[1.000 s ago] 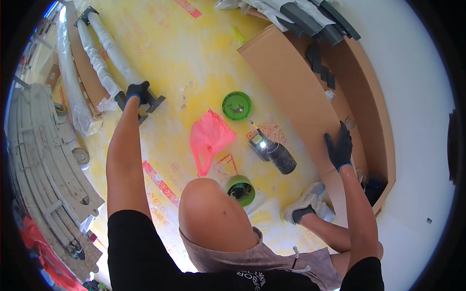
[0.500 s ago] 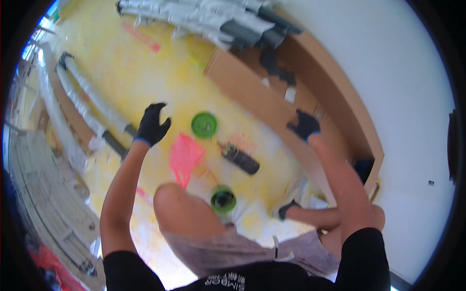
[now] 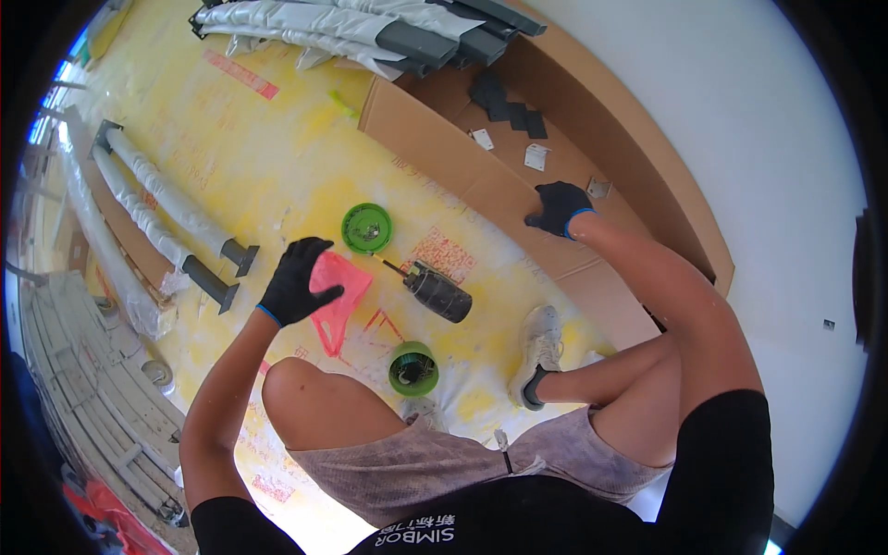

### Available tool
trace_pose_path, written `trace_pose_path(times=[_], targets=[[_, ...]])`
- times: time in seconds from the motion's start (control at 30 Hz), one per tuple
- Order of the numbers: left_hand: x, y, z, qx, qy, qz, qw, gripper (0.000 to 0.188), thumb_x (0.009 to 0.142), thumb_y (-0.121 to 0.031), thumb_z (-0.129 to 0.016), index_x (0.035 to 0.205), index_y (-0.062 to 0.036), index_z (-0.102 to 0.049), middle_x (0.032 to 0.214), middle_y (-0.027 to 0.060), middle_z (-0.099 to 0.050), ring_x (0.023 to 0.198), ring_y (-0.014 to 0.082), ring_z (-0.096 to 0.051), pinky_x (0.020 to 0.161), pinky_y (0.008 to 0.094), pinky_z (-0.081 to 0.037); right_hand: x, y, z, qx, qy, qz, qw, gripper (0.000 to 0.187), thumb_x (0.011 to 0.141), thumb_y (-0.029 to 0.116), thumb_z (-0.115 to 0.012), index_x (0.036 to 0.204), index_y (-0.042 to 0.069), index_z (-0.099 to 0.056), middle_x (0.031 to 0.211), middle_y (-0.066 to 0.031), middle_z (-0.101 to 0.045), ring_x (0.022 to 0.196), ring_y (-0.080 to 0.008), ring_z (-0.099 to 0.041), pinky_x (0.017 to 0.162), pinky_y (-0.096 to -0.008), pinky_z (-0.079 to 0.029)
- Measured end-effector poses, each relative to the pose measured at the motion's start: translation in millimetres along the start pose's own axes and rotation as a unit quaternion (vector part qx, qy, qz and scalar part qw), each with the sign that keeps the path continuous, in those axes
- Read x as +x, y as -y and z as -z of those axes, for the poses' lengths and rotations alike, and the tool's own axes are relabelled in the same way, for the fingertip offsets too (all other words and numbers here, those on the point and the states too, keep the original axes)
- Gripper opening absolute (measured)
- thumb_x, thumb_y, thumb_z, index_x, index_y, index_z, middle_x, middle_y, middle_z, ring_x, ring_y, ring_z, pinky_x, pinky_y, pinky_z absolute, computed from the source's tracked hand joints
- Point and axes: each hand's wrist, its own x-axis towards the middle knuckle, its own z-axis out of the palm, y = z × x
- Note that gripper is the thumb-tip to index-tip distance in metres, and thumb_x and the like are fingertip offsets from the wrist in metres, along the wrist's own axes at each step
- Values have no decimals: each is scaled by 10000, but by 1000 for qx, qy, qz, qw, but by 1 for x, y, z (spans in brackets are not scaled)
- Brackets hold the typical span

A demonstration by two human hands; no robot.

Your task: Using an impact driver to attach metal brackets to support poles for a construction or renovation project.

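Observation:
My left hand (image 3: pixel 300 282), in a black glove with a blue cuff, is held with thumb and fingers apart and nothing in it. It overlaps the side of a pink plastic bag (image 3: pixel 339 296) on the floor; whether it touches the bag I cannot tell. My right hand (image 3: pixel 560 208), gloved alike, is at the near wall of a long cardboard box (image 3: pixel 453 171), thumb and fingers apart. Contact with the box edge is unclear. Inside the box lie white metal plates (image 3: pixel 536 156), dark flat pieces (image 3: pixel 504 106) and a metal bracket (image 3: pixel 598 188).
On the yellow floor are a green round lid (image 3: pixel 367 228), a black cylindrical tool (image 3: pixel 439 291) and a green tub (image 3: pixel 413 370). Wrapped posts (image 3: pixel 166 194) lie left; more wrapped grey profiles (image 3: pixel 370 32) lie across the box's far end. A white wall (image 3: pixel 740 139) stands right.
The view has shifted, so the scene sits further left. My left hand has come nearer and over toward the pink bag. My right hand stays by the box wall.

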Motion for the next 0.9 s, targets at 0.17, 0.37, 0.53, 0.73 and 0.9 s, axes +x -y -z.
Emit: trace_pose_path(times=[0.17,0.37,0.53,0.73,0.9], targets=[[52,-53,26,40,-77,-11,996,398,836,-207,-741,1178,-38,-629,1156,203,-648,1108,415,-593,968,473,-500,4,-21,18,-47,70,45,995,618,773,554,-744,1191,99,-728,1212,-169,-723,1143,-361,-677,972,-450,-538],[-12,-103,-42,-1,285,70,956,282,815,-259,-701,1004,-62,-632,935,201,-669,949,411,-667,839,471,-551,12,-20,19,-32,74,91,993,612,795,553,-729,1189,84,-731,1153,-198,-737,1099,-382,-692,974,-462,-538],[-30,-154,-100,39,446,308,839,690,900,-487,-663,1340,16,-493,1098,288,-698,1054,452,-676,929,512,-538,22,-33,18,18,58,169,984,550,795,539,-730,1104,86,-758,1075,-221,-743,1016,-401,-709,908,-476,-556],[-97,-114,-174,-44,293,300,907,463,958,-194,-548,1392,-45,-481,1067,278,-704,1014,460,-682,896,530,-541,21,-27,10,17,53,206,977,595,804,550,-717,1063,15,-748,1017,-254,-739,960,-408,-717,862,-475,-567],[-98,-139,-101,-65,243,357,900,418,956,-162,-549,1365,-81,-531,1038,270,-709,1004,472,-679,877,528,-542,33,-38,22,19,111,220,969,677,816,585,-703,1094,-31,-732,1076,-248,-736,1001,-408,-709,897,-466,-555]])
